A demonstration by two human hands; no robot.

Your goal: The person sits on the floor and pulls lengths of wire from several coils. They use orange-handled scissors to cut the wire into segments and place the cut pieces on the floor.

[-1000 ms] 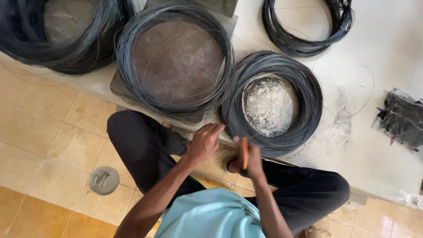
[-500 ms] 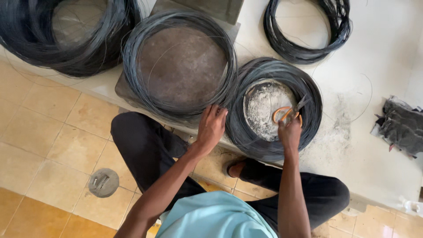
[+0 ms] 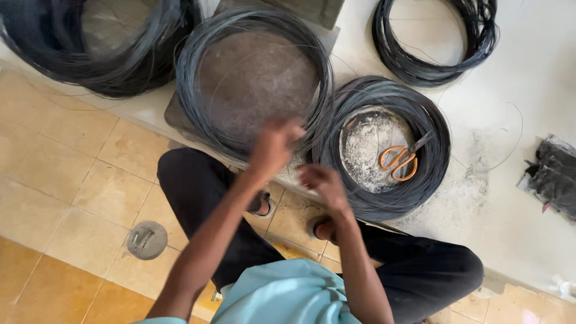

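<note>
Orange-handled scissors (image 3: 402, 159) lie inside the ring of a dark wire coil (image 3: 384, 147) on a pale raised ledge. My right hand (image 3: 321, 183) hovers beside that coil's left edge, blurred, with nothing seen in it. Blurred too, my left hand (image 3: 273, 147) is raised over the front edge of a larger wire coil (image 3: 255, 78) that rests on a brown round slab. Whether the fingers of either hand are curled or spread is not clear.
More wire coils lie at the far left (image 3: 96, 42) and far right (image 3: 435, 42) of the ledge. A dark crumpled cloth (image 3: 555, 177) sits at the right. A round floor drain (image 3: 146, 240) is set in the tan tiles by my left leg.
My right hand has let go of the scissors, which now lie inside the coil, and has drawn back left. My left hand has lifted off the ledge's edge.
</note>
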